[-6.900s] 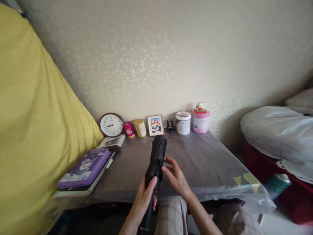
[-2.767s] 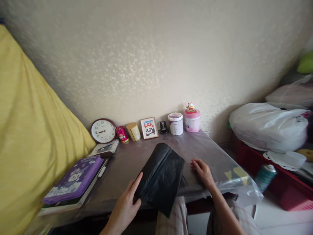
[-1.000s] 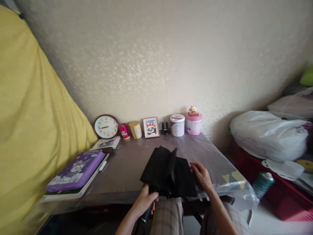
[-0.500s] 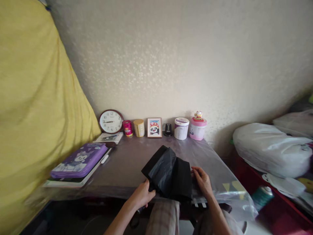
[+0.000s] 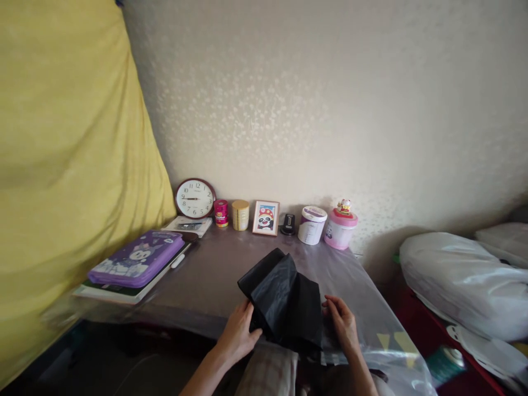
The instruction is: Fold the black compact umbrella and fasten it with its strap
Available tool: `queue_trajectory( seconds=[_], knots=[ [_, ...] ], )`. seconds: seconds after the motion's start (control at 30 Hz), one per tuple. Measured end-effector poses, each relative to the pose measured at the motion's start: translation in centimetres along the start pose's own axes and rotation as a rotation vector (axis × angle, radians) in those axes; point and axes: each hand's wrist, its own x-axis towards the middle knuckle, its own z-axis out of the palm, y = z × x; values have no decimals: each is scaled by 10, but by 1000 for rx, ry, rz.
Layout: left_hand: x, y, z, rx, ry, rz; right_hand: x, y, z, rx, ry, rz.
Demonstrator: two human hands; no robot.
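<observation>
A black folding umbrella (image 5: pixel 284 300), its cloth loose and partly spread in creased panels, is held above the near edge of the table. My left hand (image 5: pixel 239 333) is closed around its lower left side; the part inside the grip is hidden. At the cloth's right edge, my right hand (image 5: pixel 341 323) has its thumb and fingers bent in a pinch, the fingertips against the border of the fabric. Below the umbrella, my checked trouser leg (image 5: pixel 268 371) shows.
Along the wall stand a clock (image 5: pixel 195 198), a pink can (image 5: pixel 221 213), a yellow canister (image 5: pixel 240 215), a framed panda picture (image 5: pixel 266 218) and two tubs (image 5: pixel 312 225). A purple case (image 5: pixel 138 258) lies on books at left. White bags (image 5: pixel 462 280) are piled at right.
The view has tilted and shifted slightly, so the table items sit differently in the picture. Both hands keep nearly the same places on the umbrella, whose lower right part hangs slightly lower.
</observation>
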Motion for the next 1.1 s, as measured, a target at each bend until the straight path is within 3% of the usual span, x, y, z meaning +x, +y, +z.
queue_trajectory(
  seconds=[0.23,0.37,0.6,0.7,0.9,1.1],
  knots=[
    [-3,-6,10,64,-40,39,4,-1,-2,25,-33,46],
    [-5,-7,13,113,-54,42,29,-24,3,89,-71,64],
    [-7,4,15,240,-99,53,93,-96,49,-74,-335,-161],
    [-5,1,22,275,-118,49,109,-116,65,-155,-515,-214],
    [-6,0,30,303,-171,64,130,-125,74,-127,-895,-155],
    [-6,-5,29,276,-200,107,136,-126,71,-183,-929,-94]
  ],
)
